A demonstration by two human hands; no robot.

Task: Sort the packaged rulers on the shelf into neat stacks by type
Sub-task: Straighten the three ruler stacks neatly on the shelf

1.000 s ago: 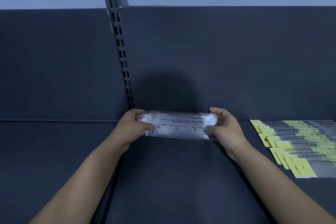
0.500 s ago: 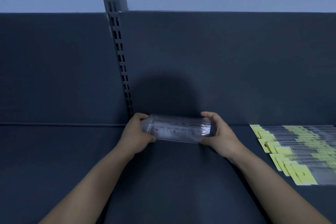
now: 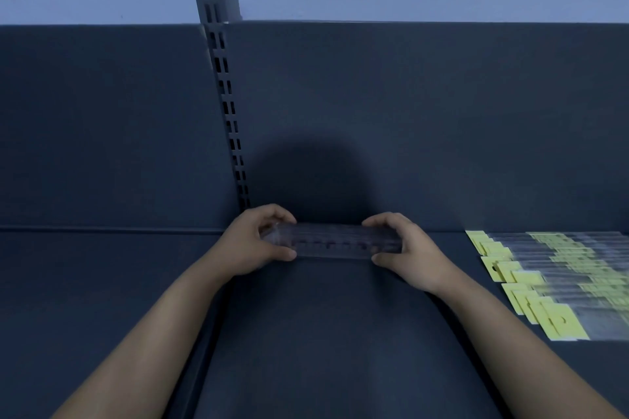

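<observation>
At center frame we're squaring up a clear ruler stack [image 3: 332,243] on the shelf [image 3: 323,333], left hand [image 3: 253,241] and right hand [image 3: 405,248] gripping its ends; yellow-tagged rulers [image 3: 544,277] at right are sitting fanned out, probably unsorted.

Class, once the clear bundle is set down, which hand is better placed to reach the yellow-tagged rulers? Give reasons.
Right, probably. The right hand grips the clear bundle at the end nearer the yellow-tagged rulers, which lie to its right; the left hand would have to cross the bundle.
</observation>
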